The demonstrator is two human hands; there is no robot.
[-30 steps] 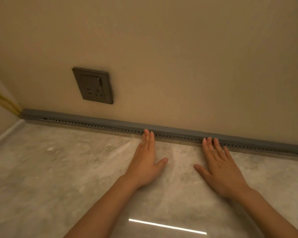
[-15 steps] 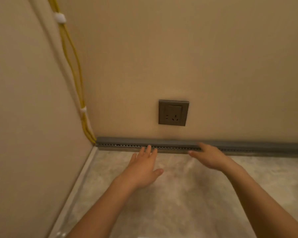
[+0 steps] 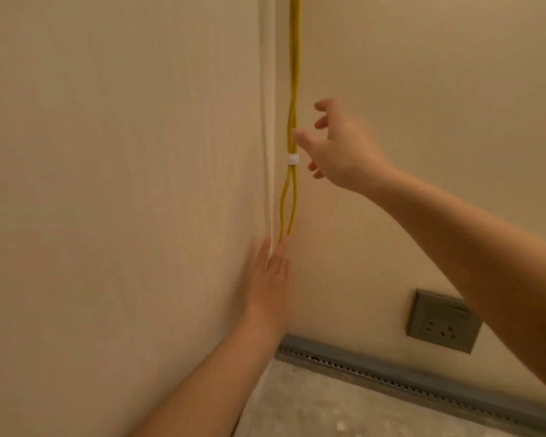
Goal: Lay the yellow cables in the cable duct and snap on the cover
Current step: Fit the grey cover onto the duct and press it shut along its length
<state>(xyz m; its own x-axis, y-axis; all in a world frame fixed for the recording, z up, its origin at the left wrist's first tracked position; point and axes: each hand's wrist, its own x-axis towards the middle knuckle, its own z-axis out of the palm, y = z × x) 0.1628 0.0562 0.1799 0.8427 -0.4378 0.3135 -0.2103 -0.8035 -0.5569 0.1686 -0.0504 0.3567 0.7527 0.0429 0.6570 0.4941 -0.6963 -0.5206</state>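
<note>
Yellow cables (image 3: 293,89) run down the wall corner, bundled by a white clip (image 3: 293,159), and split into two strands below it. A white vertical strip (image 3: 268,121) runs beside them in the corner. My right hand (image 3: 341,146) is raised just right of the cables, fingers spread, thumb tip at the strands above the clip. My left hand (image 3: 270,285) is flat and open lower down, its fingertips at the bottom of the visible strands. A grey cable duct (image 3: 407,373) with a row of slots lies along the foot of the wall, cover on.
A grey wall socket (image 3: 442,321) sits above the duct at the right, partly behind my right forearm. The marbled floor (image 3: 312,408) fills the lower middle. A plain wall (image 3: 108,216) closes the left side.
Both hands left the floor duct and rose to the corner cables. My view swung up and left, from the duct to the wall corner.
</note>
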